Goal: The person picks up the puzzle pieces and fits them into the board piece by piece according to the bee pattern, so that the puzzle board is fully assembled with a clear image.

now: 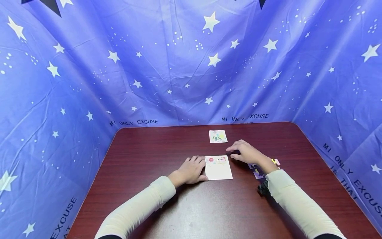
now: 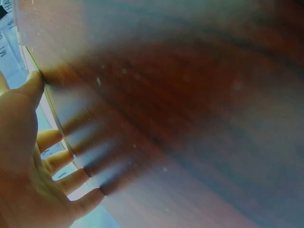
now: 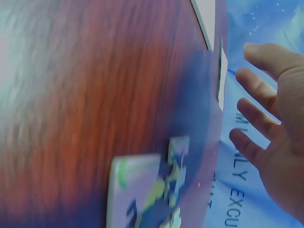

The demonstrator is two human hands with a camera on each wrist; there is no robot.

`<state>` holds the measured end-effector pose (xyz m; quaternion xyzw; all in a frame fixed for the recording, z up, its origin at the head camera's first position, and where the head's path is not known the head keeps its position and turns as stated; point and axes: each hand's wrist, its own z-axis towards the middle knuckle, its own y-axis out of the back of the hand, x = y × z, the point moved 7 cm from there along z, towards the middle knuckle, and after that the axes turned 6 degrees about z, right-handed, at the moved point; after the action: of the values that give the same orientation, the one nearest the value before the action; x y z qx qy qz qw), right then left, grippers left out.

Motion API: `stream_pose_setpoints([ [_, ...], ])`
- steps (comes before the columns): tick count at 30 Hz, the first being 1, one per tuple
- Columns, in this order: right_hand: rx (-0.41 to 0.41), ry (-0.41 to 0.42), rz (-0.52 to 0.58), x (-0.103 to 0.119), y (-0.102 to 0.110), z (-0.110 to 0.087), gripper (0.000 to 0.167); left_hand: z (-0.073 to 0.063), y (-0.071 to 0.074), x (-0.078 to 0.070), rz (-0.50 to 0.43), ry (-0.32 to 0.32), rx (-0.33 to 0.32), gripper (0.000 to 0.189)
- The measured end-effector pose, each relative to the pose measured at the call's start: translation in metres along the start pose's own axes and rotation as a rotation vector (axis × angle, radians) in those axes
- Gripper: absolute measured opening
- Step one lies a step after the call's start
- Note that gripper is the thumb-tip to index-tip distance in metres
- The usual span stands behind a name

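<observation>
A square white board point(image 1: 219, 171) lies on the table, with small printed puzzle pieces point(image 1: 211, 160) along its far edge. My left hand point(image 1: 194, 170) rests at the board's left edge, its fingertips and thumb touching that side. Just right of the board, my right hand point(image 1: 246, 152) hovers over the table with loosely bent fingers and nothing visible in them. Beneath the right wrist lie several loose purple and yellow puzzle pieces point(image 1: 259, 174), partly hidden by the forearm. The right wrist view shows a lilac piece point(image 3: 142, 175) close up, apart from the fingers.
A small square picture card point(image 1: 218, 136) lies beyond the board, towards the table's far edge. The dark red wooden table point(image 1: 143, 149) is bordered by a blue star-printed curtain point(image 1: 179, 66) at the back and both sides.
</observation>
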<state>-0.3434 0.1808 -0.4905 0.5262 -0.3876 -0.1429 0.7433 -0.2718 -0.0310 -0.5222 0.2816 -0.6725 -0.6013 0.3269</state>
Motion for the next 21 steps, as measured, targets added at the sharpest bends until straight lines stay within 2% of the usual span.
stream_pose_setpoints([
  [21, 0.031, -0.035, -0.035, -0.025, 0.013, -0.042, 0.032, 0.000, 0.000, 0.000, -0.006, -0.002, -0.006, 0.052],
])
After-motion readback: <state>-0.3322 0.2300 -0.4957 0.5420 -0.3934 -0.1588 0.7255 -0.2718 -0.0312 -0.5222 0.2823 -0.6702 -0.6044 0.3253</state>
